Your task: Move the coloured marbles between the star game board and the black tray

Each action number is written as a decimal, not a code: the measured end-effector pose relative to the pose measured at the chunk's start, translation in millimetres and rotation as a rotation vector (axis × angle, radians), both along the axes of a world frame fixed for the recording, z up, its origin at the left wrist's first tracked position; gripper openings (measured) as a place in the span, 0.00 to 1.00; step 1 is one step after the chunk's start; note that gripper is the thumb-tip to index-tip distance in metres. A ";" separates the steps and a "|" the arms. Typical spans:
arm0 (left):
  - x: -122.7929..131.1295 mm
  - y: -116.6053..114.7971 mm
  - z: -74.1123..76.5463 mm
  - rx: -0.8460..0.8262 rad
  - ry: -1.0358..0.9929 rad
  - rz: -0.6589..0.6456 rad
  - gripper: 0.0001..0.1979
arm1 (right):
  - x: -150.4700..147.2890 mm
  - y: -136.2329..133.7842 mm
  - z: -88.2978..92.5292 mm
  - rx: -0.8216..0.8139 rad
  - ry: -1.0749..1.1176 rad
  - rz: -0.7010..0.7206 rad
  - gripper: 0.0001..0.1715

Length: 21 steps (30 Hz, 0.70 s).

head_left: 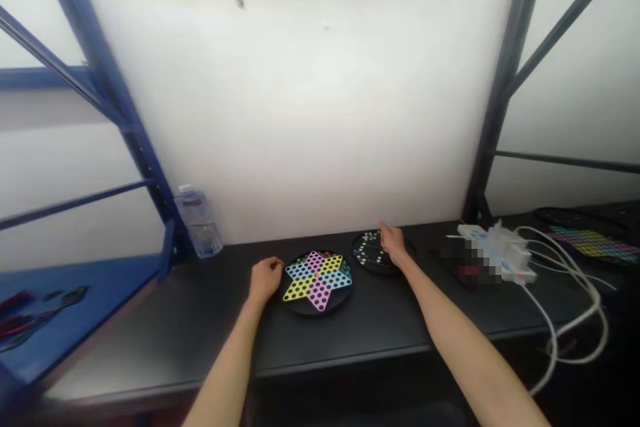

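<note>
A round black Chinese checkers board [320,294] with a pink, yellow and blue star lies flat on the dark shelf. My left hand [265,277] is just left of its rim, fingers curled together; whatever they pinch, if anything, is too small to make out. Small dark beads show in the board's back edge. To the right lies a second round black board [371,255] with white dots and thin lines. My right hand [393,244] is over its right part, closed, with the fingertips turned down and partly hidden.
A clear plastic bottle [200,223] stands at the back left by the blue rack post. On the right are a white power strip [477,240] with plugs and looping white cables [595,303]. Another coloured board [595,243] lies far right.
</note>
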<state>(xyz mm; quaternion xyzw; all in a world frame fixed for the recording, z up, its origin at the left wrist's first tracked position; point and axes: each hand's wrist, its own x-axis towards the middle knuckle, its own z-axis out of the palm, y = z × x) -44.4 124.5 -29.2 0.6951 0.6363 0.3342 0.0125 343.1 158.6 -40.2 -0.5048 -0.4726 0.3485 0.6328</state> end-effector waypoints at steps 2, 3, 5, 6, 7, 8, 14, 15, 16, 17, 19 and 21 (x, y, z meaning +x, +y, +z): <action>0.4 -0.2 0.1 -0.005 -0.001 -0.001 0.13 | -4.4 -6.0 2.7 0.025 -0.366 0.009 0.23; 0.6 -0.5 0.3 -0.010 -0.001 0.002 0.13 | -7.4 -8.5 3.9 0.035 -0.522 0.023 0.20; 0.7 -0.9 0.6 -0.016 0.000 0.006 0.12 | -14.5 -12.0 5.8 0.044 -0.768 0.100 0.15; 0.6 -1.1 0.7 -0.015 0.000 0.004 0.12 | -18.2 -13.0 6.2 0.042 -0.867 0.138 0.13; 0.4 -1.2 0.6 -0.011 0.000 0.000 0.12 | -21.6 -13.6 6.3 0.039 -0.950 0.167 0.12; 0.0 -1.2 0.5 -0.008 -0.001 -0.003 0.12 | -24.5 -13.9 6.2 0.037 -1.020 0.188 0.12; -1.6 -1.0 -1.0 -0.002 0.010 -0.020 0.12 | -30.9 -13.2 2.9 0.052 -1.201 0.253 0.11; -1.5 -1.0 -1.0 0.000 0.009 -0.021 0.13 | -31.1 -12.9 2.5 0.048 -1.168 0.254 0.10; -1.2 -1.0 -0.9 0.002 0.010 -0.020 0.13 | -31.7 -12.7 2.4 0.050 -1.104 0.246 0.09; -0.8 -1.1 -0.6 0.002 0.013 -0.018 0.13 | -32.8 -12.9 2.5 0.058 -1.009 0.236 0.08; 0.2 -1.4 0.2 -0.003 0.016 -0.015 0.13 | -37.4 -15.1 4.1 0.057 -0.733 0.212 0.10; 1.0 -1.8 0.9 -0.013 0.017 -0.009 0.13 | -46.2 -20.3 7.7 0.009 -0.390 0.239 0.13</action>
